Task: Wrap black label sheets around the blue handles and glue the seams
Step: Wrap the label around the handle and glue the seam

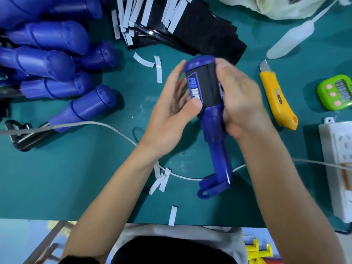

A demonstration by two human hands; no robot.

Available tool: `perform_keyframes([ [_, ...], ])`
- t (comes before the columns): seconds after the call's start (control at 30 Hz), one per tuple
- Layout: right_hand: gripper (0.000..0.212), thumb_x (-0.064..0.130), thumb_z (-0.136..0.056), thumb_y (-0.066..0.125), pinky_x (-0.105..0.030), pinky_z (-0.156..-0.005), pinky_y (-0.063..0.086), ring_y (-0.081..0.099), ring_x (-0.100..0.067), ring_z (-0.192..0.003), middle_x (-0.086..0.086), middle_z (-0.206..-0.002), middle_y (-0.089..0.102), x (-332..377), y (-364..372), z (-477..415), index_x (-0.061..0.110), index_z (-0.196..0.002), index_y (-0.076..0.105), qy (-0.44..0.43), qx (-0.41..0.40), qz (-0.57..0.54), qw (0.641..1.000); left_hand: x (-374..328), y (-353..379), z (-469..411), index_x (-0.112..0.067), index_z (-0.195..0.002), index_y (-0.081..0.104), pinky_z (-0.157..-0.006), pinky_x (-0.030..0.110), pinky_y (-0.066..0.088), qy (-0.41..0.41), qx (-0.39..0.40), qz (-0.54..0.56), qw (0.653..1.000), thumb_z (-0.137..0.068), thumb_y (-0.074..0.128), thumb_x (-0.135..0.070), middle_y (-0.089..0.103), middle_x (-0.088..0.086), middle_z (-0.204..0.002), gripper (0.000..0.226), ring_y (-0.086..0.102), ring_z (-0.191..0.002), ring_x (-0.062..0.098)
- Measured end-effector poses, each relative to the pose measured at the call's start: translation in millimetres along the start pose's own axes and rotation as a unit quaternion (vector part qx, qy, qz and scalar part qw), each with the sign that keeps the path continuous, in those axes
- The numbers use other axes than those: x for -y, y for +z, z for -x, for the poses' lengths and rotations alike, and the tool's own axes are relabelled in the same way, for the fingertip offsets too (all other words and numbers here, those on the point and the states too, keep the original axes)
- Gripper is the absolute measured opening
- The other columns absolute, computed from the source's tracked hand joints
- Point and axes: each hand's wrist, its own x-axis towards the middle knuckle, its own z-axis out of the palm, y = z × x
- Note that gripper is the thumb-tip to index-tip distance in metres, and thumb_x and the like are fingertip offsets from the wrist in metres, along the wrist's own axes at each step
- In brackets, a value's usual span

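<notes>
Both hands point(205, 103) grip the black-labelled blue handle point(213, 122).

Handle point(214, 130): blue plastic, smooth, with a sheen along the shaft. Label point(204, 86) on it reads matt black to me, blue print.
Sheets point(200, 35): black and glossy, edges catching light.
Strips point(158, 71): white paper, matt.
Pile point(57, 60): same blue plastic, soft sheen.
Shanks point(28, 139): dark polished metal.
Mat point(57, 178): teal, matt, faintly scuffed.
Knife point(278, 103): glossy yellow plastic, bare metal blade.
Timer point(335, 92): shiny green plastic.
Cloth point(285, 6): cream, I note a fuzzy edge.
</notes>
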Motion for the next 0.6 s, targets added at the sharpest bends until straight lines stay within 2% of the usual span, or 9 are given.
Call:
perform_keyframes([
  [0.07, 0.039, 0.028, -0.105, 0.041, -0.052, -0.094, 0.056, 0.068, -0.031, -0.096, -0.020, -0.106, 0.073, -11, 6, -1, 0.003, -0.122, 0.066, 0.016, 0.006, -0.003, 1.000, 7, -1, -8, -0.007, -0.160, 0.022, -0.102, 0.020, 0.044, -0.025, -0.002, 0.023, 0.999, -0.095, 0.055, 0.004, 0.057, 0.000, -0.135, 0.074, 0.058, -0.114, 0.004],
  [0.13, 0.038, 0.028, -0.106, 0.041, -0.056, -0.097, 0.055, 0.069, -0.031, -0.097, -0.016, -0.106, 0.074, -20, 6, -3, 0.004, -0.123, 0.066, 0.029, 0.017, 0.002, 0.999, 15, -6, -10, -0.007, -0.160, 0.023, -0.099, 0.022, 0.046, -0.037, 0.008, 0.030, 0.999, -0.096, 0.055, 0.007, 0.060, 0.002, -0.128, 0.073, 0.058, -0.106, 0.007],
  [0.23, 0.037, 0.028, -0.107, 0.047, -0.052, -0.100, 0.054, 0.069, -0.029, -0.103, -0.015, -0.114, 0.074, -28, -2, -1, 0.008, -0.132, 0.064, 0.047, 0.046, 0.003, 0.998, 20, -8, -10, -0.005, -0.159, 0.025, -0.099, 0.026, 0.048, -0.041, 0.012, 0.041, 0.998, -0.097, 0.057, 0.005, 0.059, 0.011, -0.130, 0.071, 0.059, -0.106, 0.012],
  [0.3, 0.034, 0.032, -0.101, 0.055, -0.054, -0.101, 0.053, 0.067, -0.029, -0.102, -0.014, -0.112, 0.073, -29, -4, 0, 0.014, -0.127, 0.067, 0.060, 0.055, -0.009, 0.997, 20, -6, -10, -0.007, -0.157, 0.029, -0.100, 0.031, 0.050, -0.042, 0.015, 0.043, 0.998, -0.095, 0.061, 0.001, 0.060, 0.014, -0.132, 0.070, 0.060, -0.107, 0.015],
  [0.37, 0.033, 0.034, -0.098, 0.057, -0.070, -0.105, 0.048, 0.065, -0.038, -0.101, -0.027, -0.110, 0.069, -30, -5, -1, 0.014, -0.121, 0.070, 0.061, 0.052, -0.031, 0.996, 21, -5, -9, -0.014, -0.155, 0.034, -0.103, 0.043, 0.050, -0.041, 0.014, 0.043, 0.998, -0.093, 0.067, -0.007, 0.061, 0.017, -0.135, 0.070, 0.060, -0.109, 0.020],
  [0.43, 0.035, 0.038, -0.097, 0.056, -0.080, -0.102, 0.041, 0.062, -0.044, -0.101, -0.040, -0.116, 0.062, -31, -7, -3, 0.013, -0.117, 0.071, 0.065, 0.050, -0.048, 0.995, 22, -4, -9, -0.020, -0.153, 0.036, -0.107, 0.050, 0.048, -0.037, 0.008, 0.040, 0.998, -0.090, 0.069, -0.014, 0.060, 0.020, -0.140, 0.071, 0.061, -0.114, 0.024],
  [0.53, 0.039, 0.041, -0.098, 0.055, -0.080, -0.102, 0.041, 0.061, -0.048, -0.100, -0.043, -0.118, 0.058, -30, -9, -4, 0.011, -0.118, 0.070, 0.080, 0.050, -0.039, 0.995, 26, -3, -9, -0.023, -0.154, 0.037, -0.106, 0.040, 0.052, -0.034, -0.006, 0.020, 0.999, -0.090, 0.071, -0.014, 0.061, 0.016, -0.141, 0.073, 0.063, -0.118, 0.027],
  [0.6, 0.040, 0.035, -0.103, 0.051, -0.073, -0.100, 0.048, 0.062, -0.047, -0.100, -0.042, -0.117, 0.058, -33, -12, -5, 0.006, -0.126, 0.065, 0.085, 0.057, -0.035, 0.994, 27, -3, -9, -0.026, -0.154, 0.039, -0.104, 0.038, 0.053, -0.024, -0.010, 0.011, 1.000, -0.091, 0.072, -0.014, 0.063, 0.012, -0.139, 0.073, 0.063, -0.120, 0.033],
])
